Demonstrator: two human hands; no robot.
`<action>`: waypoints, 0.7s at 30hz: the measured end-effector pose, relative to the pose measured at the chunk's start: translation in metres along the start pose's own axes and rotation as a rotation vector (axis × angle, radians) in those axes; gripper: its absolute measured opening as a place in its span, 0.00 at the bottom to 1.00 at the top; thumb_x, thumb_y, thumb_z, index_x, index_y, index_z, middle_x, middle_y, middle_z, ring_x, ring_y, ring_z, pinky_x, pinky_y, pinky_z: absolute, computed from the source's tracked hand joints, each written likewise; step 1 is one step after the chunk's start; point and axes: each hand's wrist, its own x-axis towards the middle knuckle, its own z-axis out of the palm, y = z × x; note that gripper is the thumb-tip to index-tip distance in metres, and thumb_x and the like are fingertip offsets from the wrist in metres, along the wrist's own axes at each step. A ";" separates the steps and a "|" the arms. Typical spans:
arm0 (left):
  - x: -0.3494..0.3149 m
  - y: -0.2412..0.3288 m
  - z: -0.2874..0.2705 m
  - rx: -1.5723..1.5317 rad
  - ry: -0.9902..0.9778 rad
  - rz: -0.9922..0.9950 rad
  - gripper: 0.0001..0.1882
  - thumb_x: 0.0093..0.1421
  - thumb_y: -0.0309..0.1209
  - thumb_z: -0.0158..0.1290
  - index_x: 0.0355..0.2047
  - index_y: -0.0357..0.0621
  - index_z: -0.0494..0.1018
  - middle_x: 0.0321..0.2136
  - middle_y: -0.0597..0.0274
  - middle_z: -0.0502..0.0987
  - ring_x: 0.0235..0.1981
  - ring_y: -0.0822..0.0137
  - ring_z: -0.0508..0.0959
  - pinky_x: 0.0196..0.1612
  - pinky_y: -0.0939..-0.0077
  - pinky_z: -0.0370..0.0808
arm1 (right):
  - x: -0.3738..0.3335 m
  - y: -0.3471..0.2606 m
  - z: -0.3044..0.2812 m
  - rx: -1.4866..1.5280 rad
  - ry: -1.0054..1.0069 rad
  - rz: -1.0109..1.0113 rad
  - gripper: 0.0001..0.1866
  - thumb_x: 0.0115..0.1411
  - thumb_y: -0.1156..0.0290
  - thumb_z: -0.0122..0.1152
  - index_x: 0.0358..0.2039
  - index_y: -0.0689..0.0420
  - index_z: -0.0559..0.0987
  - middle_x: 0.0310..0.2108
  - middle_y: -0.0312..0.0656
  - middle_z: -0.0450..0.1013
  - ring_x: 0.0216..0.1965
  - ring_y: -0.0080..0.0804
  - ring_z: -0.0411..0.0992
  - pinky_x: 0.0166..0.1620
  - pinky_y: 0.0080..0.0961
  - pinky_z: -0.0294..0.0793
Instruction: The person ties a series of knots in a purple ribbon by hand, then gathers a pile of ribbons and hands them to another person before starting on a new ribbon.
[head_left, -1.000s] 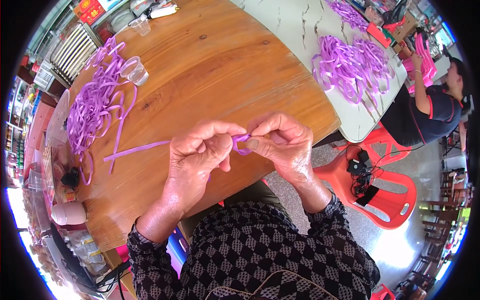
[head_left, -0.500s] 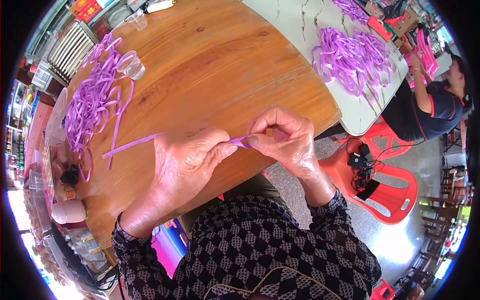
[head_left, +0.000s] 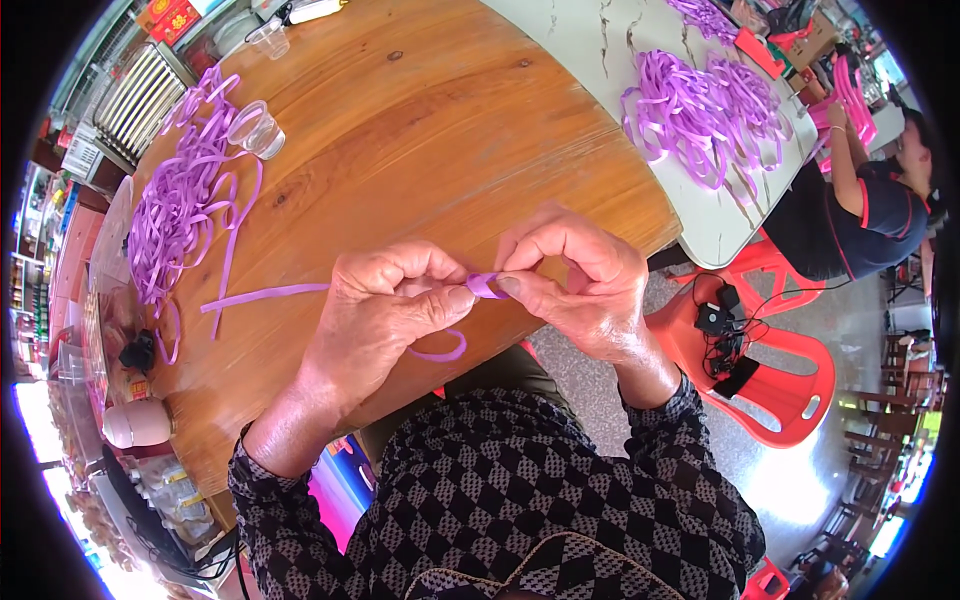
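Note:
Both hands meet over the near edge of the wooden table, pinching one purple ribbon (head_left: 484,287). My left hand (head_left: 385,305) grips it between thumb and index finger. Close beside it, my right hand (head_left: 580,280) pinches the same ribbon, the part between them folded or looped. One length (head_left: 265,294) of purple ribbon runs left across the table from behind my left hand. Below that hand hangs a curved ribbon loop (head_left: 440,352). At the table's left lies a big tangled heap of purple ribbon (head_left: 180,220).
Beside the heap a clear plastic cup (head_left: 258,131) lies tilted. More purple ribbon (head_left: 690,115) is piled on the white marbled table (head_left: 575,40). To my right stands a red plastic chair (head_left: 790,390) with black cables (head_left: 715,325). A person in dark clothing (head_left: 850,220) sits at far right.
My right hand has shifted slightly right and down, and its fingers have moved. A ribbon loop now shows below my left hand, whose fingers have lifted somewhat.

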 end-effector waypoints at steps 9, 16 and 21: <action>-0.001 0.005 0.004 -0.054 -0.067 -0.070 0.06 0.55 0.26 0.54 0.30 0.35 0.74 0.24 0.61 0.77 0.17 0.81 0.64 0.20 0.88 0.61 | 0.003 0.002 -0.009 -0.043 -0.057 -0.069 0.07 0.46 0.84 0.62 0.25 0.62 0.74 0.27 0.40 0.72 0.30 0.25 0.68 0.33 0.21 0.66; 0.000 -0.004 0.012 -0.021 -0.013 -0.021 0.06 0.54 0.26 0.55 0.31 0.36 0.75 0.16 0.69 0.71 0.15 0.83 0.63 0.18 0.87 0.60 | 0.001 0.006 -0.009 -0.037 -0.043 -0.110 0.07 0.46 0.84 0.62 0.25 0.62 0.74 0.27 0.41 0.72 0.30 0.27 0.68 0.34 0.22 0.66; 0.002 -0.003 0.014 -0.020 -0.009 -0.175 0.06 0.53 0.25 0.56 0.30 0.35 0.75 0.17 0.70 0.71 0.16 0.83 0.65 0.18 0.87 0.61 | 0.000 0.007 -0.011 -0.034 -0.029 -0.100 0.07 0.45 0.83 0.63 0.25 0.61 0.74 0.28 0.41 0.73 0.30 0.28 0.68 0.34 0.22 0.66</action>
